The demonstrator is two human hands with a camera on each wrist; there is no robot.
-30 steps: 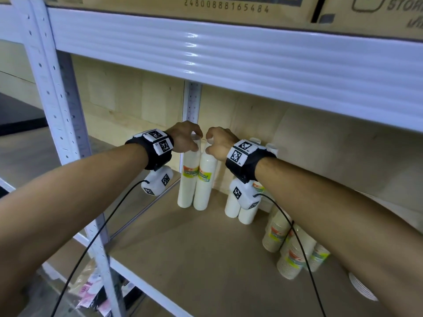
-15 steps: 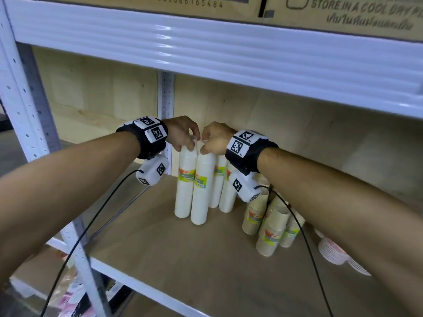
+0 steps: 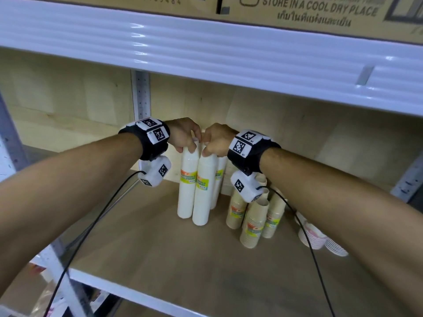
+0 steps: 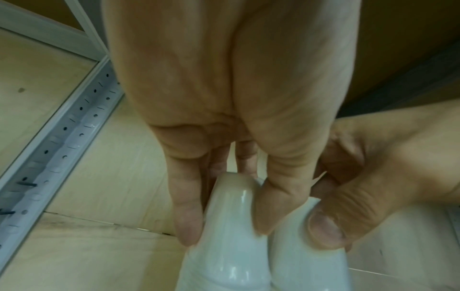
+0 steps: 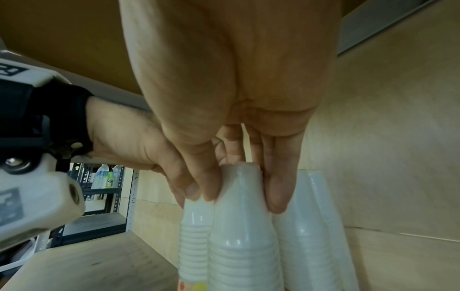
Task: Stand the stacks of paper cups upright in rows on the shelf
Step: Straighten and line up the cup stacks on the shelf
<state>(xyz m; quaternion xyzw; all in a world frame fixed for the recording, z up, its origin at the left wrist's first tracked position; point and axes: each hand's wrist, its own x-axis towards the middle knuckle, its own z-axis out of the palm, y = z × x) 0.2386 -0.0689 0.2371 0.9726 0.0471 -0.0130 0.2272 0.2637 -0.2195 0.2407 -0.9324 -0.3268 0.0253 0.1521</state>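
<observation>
White paper-cup stacks, frame centre — left hand and right hand each pinch a top, steadying them upright side by side.

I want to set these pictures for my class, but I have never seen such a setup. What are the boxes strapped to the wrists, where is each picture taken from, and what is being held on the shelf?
No machine here: a person works bare-handed. The strapped boxes are small cameras, one per wrist; a third sits on the head. The wide picture is the head view; the two close-ups look along each hand.

On the wooden shelf the left hand grips the top of one tall white cup stack, and the right hand grips the neighbouring white stack. Both stand upright, side by side. More white stacks stand behind. To the right are shorter brown cup stacks, then some pink and white cups.
</observation>
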